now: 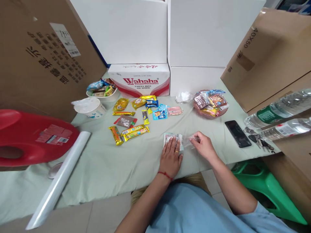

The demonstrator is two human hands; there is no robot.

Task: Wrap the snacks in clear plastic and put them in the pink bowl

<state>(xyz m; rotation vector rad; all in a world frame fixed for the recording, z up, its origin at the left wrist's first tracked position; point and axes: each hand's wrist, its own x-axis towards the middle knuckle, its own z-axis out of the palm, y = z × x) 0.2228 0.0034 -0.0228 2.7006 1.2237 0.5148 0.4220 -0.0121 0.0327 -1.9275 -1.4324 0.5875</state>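
Note:
My left hand (172,157) lies flat, fingers stretched out, pressing on a small printed snack packet (167,137) at the table's front. Much of the packet is hidden under those fingers. To its right, my right hand (203,145) pinches a piece of clear plastic film (187,141) that reaches toward the packet's right edge; whether the two are joined I cannot tell. Beyond my left hand lie a pink packet (175,111), a blue-and-white packet (160,114), yellow snack bars (136,132) and a brown packet (126,121).
A bowl of snacks (211,111) and crumpled plastic (184,97) are at the back right. A phone (238,133), keys (261,141) and water bottles (279,111) lie right. Paper tubs (93,108), a red jug (36,139) and a white roll (58,181) occupy the left.

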